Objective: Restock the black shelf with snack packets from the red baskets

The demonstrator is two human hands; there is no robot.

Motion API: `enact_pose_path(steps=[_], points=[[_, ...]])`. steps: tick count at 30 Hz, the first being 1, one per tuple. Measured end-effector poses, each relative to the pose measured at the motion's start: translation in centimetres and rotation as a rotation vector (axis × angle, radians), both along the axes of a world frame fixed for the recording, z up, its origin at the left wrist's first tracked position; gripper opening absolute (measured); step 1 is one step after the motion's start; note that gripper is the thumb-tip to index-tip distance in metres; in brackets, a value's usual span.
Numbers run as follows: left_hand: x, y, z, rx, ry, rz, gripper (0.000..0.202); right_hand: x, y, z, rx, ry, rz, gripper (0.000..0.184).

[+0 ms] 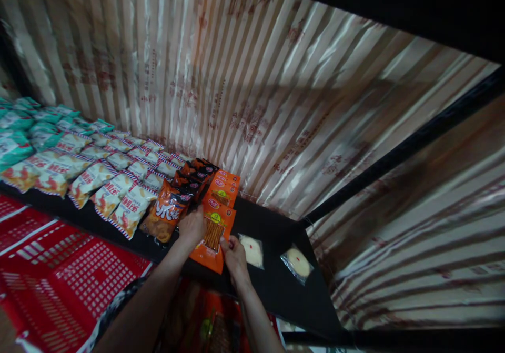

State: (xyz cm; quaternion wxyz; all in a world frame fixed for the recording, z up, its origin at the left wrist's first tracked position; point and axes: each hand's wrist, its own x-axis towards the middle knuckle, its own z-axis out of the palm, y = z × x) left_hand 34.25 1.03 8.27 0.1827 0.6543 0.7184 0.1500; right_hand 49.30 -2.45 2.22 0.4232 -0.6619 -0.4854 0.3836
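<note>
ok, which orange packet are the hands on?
The front orange packet, nearest the edge of the shelf: left hand on its left, right hand at its lower right. The orange packets behind it lie untouched.

Rows of red-and-white striped snack bags (118,198) and teal packets (23,132) line a black shelf (276,284) against a glossy striped backdrop (256,79). Dark orange-and-black bags (168,213) sit beside them. Near the shelf's right end lie a clear packet (252,250) holding something pale and a second clear packet (298,262). A red slotted basket (59,279) sits below.
</note>
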Motion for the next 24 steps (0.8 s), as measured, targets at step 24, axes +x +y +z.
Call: enact_pose_path(steps=[24], points=[[1.5,1.4,-0.2,0.140,-0.111,0.057,0.033,0.0,5.0,-0.3,0.049,-0.145,-0.041,0.020]])
